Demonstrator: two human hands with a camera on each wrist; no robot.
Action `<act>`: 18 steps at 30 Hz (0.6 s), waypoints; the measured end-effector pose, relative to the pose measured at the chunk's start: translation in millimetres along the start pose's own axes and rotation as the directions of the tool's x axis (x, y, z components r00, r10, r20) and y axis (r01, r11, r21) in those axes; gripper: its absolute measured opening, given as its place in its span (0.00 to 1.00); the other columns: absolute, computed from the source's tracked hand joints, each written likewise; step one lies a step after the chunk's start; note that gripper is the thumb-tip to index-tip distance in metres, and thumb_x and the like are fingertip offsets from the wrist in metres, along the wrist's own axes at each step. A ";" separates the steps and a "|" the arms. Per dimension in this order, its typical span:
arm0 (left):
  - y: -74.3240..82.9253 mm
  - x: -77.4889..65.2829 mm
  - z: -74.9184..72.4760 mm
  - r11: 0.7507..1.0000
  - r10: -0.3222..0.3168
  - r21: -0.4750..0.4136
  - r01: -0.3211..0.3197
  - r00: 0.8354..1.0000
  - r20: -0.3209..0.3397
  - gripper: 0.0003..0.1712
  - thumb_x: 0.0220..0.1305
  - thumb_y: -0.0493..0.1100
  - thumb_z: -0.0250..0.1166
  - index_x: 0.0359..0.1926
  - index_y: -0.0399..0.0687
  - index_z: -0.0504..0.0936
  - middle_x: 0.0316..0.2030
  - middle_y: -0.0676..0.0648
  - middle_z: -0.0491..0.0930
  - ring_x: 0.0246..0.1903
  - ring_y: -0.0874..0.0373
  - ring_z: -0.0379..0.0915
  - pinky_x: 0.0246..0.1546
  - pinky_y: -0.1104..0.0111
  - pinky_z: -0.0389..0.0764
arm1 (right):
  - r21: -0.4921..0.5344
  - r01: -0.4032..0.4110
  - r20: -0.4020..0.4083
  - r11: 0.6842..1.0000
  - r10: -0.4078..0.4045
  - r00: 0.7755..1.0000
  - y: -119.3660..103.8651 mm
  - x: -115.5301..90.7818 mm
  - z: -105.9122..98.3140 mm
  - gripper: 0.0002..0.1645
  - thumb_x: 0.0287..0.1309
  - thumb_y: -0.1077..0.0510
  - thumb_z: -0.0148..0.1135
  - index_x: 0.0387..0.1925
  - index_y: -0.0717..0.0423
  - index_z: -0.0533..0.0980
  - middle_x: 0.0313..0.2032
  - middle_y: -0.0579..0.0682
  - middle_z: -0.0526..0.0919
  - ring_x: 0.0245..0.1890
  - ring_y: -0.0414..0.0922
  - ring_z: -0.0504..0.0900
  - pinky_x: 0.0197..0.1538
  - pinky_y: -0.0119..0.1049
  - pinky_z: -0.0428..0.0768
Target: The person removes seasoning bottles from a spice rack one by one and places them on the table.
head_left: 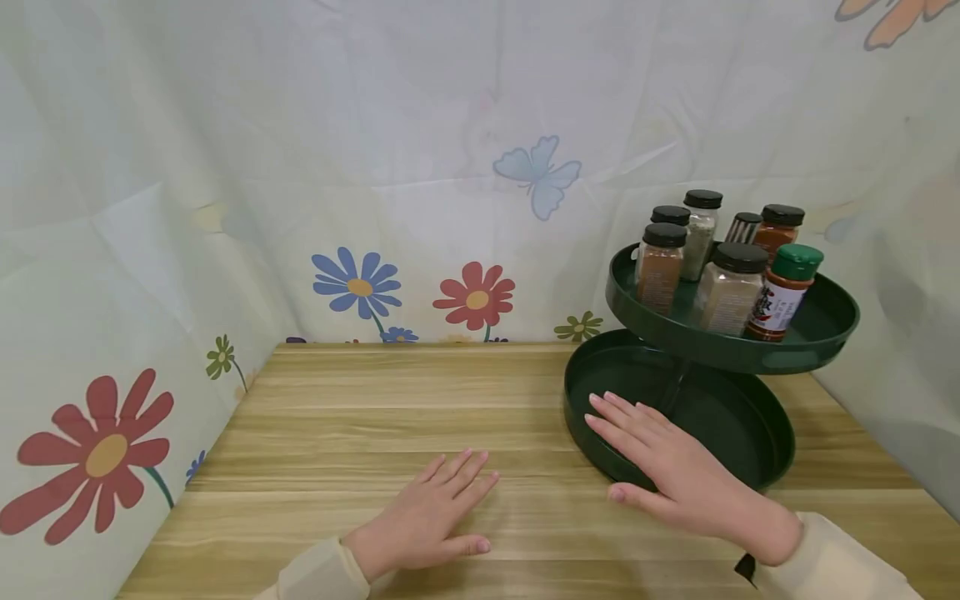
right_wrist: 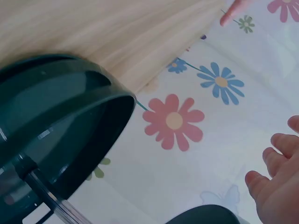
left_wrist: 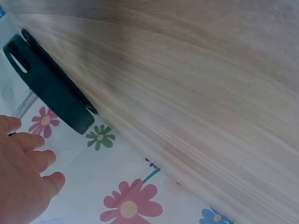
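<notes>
My left hand (head_left: 423,521) is held over the wooden table with its fingers straight and nothing in them. The right hand (head_left: 675,475), also flat and holding nothing, is in front of the lower tier (head_left: 585,425) of a dark green two-tier round rack, overlapping it in the head view; whether it touches cannot be told. Several spice jars stand on the upper tier (head_left: 645,312): a brown-filled jar (head_left: 660,271), a beige-filled jar (head_left: 727,292) and a green-capped bottle (head_left: 783,296) are at the front. In the right wrist view the fingers (right_wrist: 275,161) of the right hand are spread.
Wooden table (head_left: 375,400) runs left of the rack. A white cloth with printed flowers (head_left: 420,167) hangs behind and along both sides. A small black thing (head_left: 746,568) shows below the right wrist.
</notes>
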State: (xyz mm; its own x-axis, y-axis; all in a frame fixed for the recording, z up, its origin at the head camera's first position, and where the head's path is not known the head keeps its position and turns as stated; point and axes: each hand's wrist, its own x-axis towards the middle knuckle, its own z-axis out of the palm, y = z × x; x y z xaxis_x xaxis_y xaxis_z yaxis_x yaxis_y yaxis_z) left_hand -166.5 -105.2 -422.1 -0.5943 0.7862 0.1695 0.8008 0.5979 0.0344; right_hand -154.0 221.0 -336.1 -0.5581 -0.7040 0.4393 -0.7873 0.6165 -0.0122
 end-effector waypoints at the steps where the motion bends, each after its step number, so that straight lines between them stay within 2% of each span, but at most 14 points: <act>1: -0.1 0.1 0.0 1.000 -0.001 -0.002 0.001 1.000 0.001 0.40 0.62 0.66 0.44 0.69 0.51 0.49 0.69 0.43 0.46 0.67 0.48 0.39 0.61 0.47 0.56 | -0.003 -0.006 0.000 1.000 0.006 1.000 0.7 0.5 -2.1 0.44 0.52 0.46 0.60 0.67 0.49 0.53 0.67 0.51 0.55 0.67 0.46 0.51 0.66 0.27 0.38; 5: -0.5 0.2 0.4 1.000 -0.003 -0.004 0.003 1.000 -0.001 0.41 0.62 0.66 0.45 0.69 0.52 0.49 0.69 0.43 0.46 0.67 0.48 0.39 0.61 0.46 0.56 | -0.021 -0.035 -0.022 0.999 0.035 0.999 3.5 2.2 -9.9 0.43 0.51 0.47 0.62 0.66 0.50 0.55 0.67 0.51 0.56 0.66 0.46 0.52 0.66 0.27 0.42; 11: -1.1 0.4 2.2 1.000 -0.002 -0.011 0.002 1.000 0.000 0.40 0.62 0.66 0.45 0.68 0.51 0.49 0.69 0.42 0.46 0.67 0.48 0.40 0.61 0.46 0.56 | -0.049 -0.082 -0.069 0.995 0.079 0.994 7.0 2.2 -16.9 0.40 0.50 0.47 0.63 0.64 0.49 0.59 0.66 0.51 0.59 0.66 0.46 0.54 0.64 0.39 0.60; 14: -1.4 0.4 3.0 1.000 -0.002 -0.020 0.002 1.000 0.001 0.40 0.62 0.66 0.45 0.68 0.50 0.50 0.69 0.42 0.47 0.67 0.47 0.40 0.61 0.46 0.56 | -0.047 -0.081 -0.106 0.996 0.076 0.991 8.4 2.0 -18.9 0.39 0.49 0.49 0.64 0.63 0.51 0.61 0.65 0.52 0.60 0.65 0.47 0.54 0.65 0.34 0.57; 18: -1.2 0.3 3.1 1.000 -0.004 -0.028 0.004 1.000 0.001 0.41 0.62 0.65 0.46 0.69 0.51 0.49 0.69 0.42 0.47 0.66 0.47 0.40 0.61 0.46 0.56 | -0.028 -0.033 -0.206 0.999 0.027 0.978 9.8 3.7 -22.6 0.34 0.53 0.47 0.60 0.60 0.54 0.65 0.64 0.54 0.63 0.64 0.48 0.57 0.64 0.25 0.49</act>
State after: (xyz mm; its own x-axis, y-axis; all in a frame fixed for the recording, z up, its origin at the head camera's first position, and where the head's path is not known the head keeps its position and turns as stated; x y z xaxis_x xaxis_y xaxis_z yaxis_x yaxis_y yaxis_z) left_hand -167.9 -105.2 -425.2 -0.5978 0.7838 0.1680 0.8000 0.5968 0.0625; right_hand -157.8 232.5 -314.3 -0.5128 -0.5995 0.6145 -0.7608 0.6490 -0.0018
